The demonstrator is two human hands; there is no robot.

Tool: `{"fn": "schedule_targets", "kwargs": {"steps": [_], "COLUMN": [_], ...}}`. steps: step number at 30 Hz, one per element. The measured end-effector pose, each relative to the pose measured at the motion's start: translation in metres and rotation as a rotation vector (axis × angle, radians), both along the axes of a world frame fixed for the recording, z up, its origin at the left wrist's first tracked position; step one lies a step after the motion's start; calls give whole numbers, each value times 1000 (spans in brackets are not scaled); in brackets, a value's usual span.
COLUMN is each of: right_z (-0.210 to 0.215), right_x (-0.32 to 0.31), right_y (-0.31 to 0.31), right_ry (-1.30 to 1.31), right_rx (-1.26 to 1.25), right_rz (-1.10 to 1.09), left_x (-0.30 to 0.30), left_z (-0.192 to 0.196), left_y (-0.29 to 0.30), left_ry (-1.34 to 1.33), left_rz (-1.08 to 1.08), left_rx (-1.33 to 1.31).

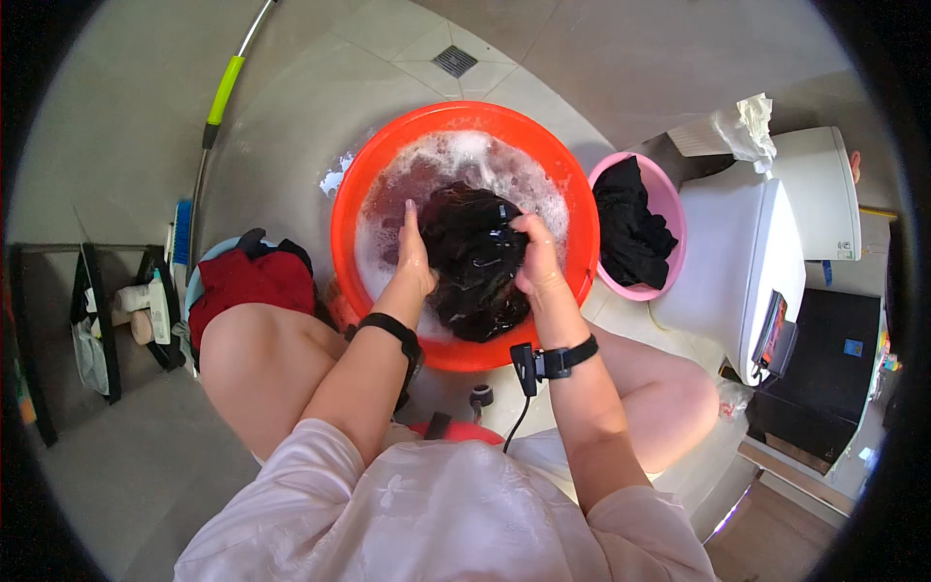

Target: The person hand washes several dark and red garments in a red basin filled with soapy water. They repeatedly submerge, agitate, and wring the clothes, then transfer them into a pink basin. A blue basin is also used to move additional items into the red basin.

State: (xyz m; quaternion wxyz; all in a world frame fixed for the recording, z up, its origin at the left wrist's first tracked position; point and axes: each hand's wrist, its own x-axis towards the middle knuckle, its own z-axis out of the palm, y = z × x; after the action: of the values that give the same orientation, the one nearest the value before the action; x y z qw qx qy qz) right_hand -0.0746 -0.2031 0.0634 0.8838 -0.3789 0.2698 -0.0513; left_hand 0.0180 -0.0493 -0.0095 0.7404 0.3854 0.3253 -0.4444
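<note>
A large orange-red basin [344,213] stands in front of me, holding soapy water [388,194] with white foam. Bunched up at its middle is a wet black garment [470,262]; its kind cannot be made out. My left hand [414,254] holds the garment from its left side, fingers fairly straight along the cloth. On the opposite side, my right hand [537,254] grips the bundle with bent fingers, and some fingertips are hidden in the folds.
Close on the right are a pink basin [676,204] with black cloth [630,228] and a white toilet [722,242]. Dark red cloth [247,286] lies in a light blue basin [195,291] at left. A green-gripped pole [225,92] leans beyond it. A floor drain [454,61] lies ahead.
</note>
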Motion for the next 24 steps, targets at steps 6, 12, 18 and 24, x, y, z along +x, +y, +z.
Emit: {"fn": "schedule_targets", "kwargs": {"steps": [6, 12, 18, 24], "right_z": [39, 28, 0, -78], "right_x": [-5, -17, 7, 32], "right_y": [1, 77, 72, -56], "right_ry": [241, 340, 363, 592], "right_rx": [153, -1572, -1571, -233], "right_rz": [22, -89, -127, 236], "left_x": [6, 2, -16, -14], "left_z": [51, 49, 50, 88], "left_y": [10, -11, -11, -15], "left_ry": [26, -91, -421, -746], "left_rz": [2, -116, -271, -464], "left_rx": [-414, -321, 169, 143]}}
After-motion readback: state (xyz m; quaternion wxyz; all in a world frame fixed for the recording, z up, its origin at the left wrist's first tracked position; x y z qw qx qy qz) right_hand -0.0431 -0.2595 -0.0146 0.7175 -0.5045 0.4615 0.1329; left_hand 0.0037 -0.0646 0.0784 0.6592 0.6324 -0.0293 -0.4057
